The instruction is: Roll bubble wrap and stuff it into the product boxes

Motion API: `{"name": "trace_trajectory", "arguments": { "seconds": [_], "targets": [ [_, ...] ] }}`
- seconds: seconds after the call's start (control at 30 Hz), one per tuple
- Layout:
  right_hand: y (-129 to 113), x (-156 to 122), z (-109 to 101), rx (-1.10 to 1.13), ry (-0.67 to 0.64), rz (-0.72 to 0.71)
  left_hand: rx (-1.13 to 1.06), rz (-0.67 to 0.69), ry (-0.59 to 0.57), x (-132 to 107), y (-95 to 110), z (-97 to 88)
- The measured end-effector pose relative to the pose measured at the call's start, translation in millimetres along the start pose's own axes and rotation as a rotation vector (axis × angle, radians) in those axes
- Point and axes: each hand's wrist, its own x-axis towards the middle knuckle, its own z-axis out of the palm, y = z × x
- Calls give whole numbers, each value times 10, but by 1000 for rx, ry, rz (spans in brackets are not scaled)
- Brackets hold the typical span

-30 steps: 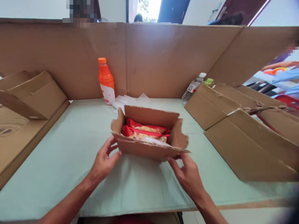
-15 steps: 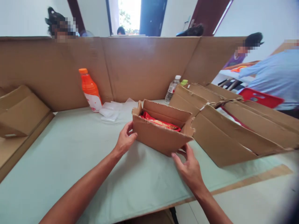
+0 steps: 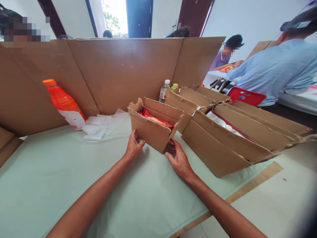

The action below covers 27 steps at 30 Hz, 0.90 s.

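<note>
A small open-topped cardboard box (image 3: 150,132) stands on the green cloth, with red shiny packets (image 3: 158,121) inside. My left hand (image 3: 133,146) grips its near left lower corner, thumb in front and fingers round the side. On the opposite end, my right hand (image 3: 180,160) holds the lower right corner, its fingertips partly hidden behind the box. Close on the right are larger cardboard boxes (image 3: 213,148), one holding white items (image 3: 220,120).
An orange bottle (image 3: 66,105) leans beside clear plastic bags (image 3: 95,127). A water bottle (image 3: 164,91) and a green-capped bottle (image 3: 174,87) stand behind the boxes. A cardboard screen (image 3: 128,72) borders the table's back. A person in blue (image 3: 279,69) sits at right by a red chair.
The box has moved away from me, closer to the larger boxes and the back, with both hands staying on it. My view has turned to the right.
</note>
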Motion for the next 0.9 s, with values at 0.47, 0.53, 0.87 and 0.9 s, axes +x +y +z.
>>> {"name": "trace_trajectory", "arguments": {
  "seconds": [0.47, 0.53, 0.87, 0.9],
  "targets": [
    [538, 551, -73, -3, 124, 80, 294, 94, -265, 755, -83, 744],
    [553, 534, -76, -11, 127, 85, 374, 105, -284, 726, -98, 723],
    [394, 588, -162, -192, 48, -31, 722, 306, -422, 308, 118, 691],
    [371, 599, -168, -193, 27, -54, 764, 326, -426, 182, 156, 662]
  ]
}}
